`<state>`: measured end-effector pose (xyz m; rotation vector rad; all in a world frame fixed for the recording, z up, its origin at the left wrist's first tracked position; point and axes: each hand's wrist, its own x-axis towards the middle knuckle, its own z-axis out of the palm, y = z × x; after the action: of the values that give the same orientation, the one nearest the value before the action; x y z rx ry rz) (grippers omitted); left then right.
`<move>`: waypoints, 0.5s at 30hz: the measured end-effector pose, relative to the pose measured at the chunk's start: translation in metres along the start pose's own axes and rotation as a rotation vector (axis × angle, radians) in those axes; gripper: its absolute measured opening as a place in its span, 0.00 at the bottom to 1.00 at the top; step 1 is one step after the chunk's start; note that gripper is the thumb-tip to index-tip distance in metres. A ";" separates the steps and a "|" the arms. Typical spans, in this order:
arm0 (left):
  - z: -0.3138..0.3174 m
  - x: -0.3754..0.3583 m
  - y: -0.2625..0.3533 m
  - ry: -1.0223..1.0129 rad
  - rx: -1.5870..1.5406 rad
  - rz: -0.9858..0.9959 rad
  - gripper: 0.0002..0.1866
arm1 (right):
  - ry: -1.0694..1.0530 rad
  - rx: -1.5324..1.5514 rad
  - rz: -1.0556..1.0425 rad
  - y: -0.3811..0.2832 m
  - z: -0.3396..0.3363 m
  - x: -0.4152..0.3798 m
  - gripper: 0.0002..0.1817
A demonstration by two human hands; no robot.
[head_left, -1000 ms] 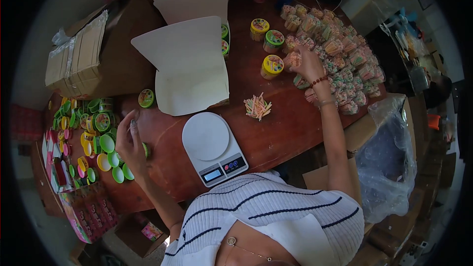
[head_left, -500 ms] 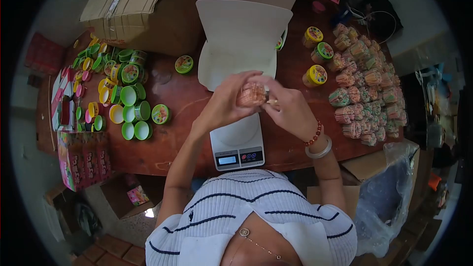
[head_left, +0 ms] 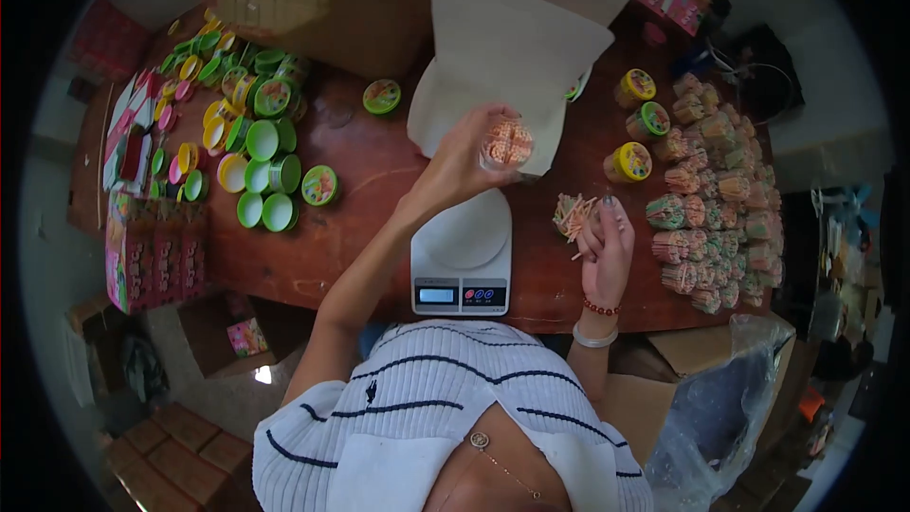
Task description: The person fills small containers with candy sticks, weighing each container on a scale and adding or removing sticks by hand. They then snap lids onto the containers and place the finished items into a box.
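Observation:
My left hand [head_left: 469, 154] grips a clear cup filled with short, thin pinkish-orange sticks [head_left: 508, 143], their ends facing up, above the front of the white open carton [head_left: 512, 47]. On the table to the right lies a small loose pile of similar sticks [head_left: 573, 215]. My right hand [head_left: 607, 251] is at that pile, its fingers curled around some sticks. Between my arms stands a white kitchen scale [head_left: 464, 242] with a lit display and a bare platform.
At right, rows of stick bundles [head_left: 720, 194] stand near several lidded tubs [head_left: 628, 162]. Green, yellow and pink lids and tubs [head_left: 263, 140] cover the left side. A large cardboard box [head_left: 332, 9] is behind; pink printed boxes [head_left: 156, 251] sit at the left edge.
My hands have parted. The left hand keeps the cup and has moved slightly up and right; the right hand has moved right and down to the loose sticks. The camera view has shifted.

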<state>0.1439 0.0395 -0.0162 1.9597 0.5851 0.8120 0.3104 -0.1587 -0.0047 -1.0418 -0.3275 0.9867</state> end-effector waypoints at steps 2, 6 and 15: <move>-0.028 -0.032 0.024 -0.126 0.029 -0.014 0.38 | -0.060 -0.066 0.043 0.005 0.010 -0.001 0.08; -0.030 -0.079 0.022 -0.318 0.097 -0.158 0.38 | -0.156 -0.082 0.106 0.017 0.034 0.016 0.12; -0.064 -0.098 0.070 -0.125 -0.011 -0.179 0.31 | -0.338 0.838 0.314 0.015 0.075 0.022 0.19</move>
<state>0.0365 -0.0239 0.0393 1.9013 0.6694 0.5762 0.2654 -0.0957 0.0159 -0.1573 0.0001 1.4143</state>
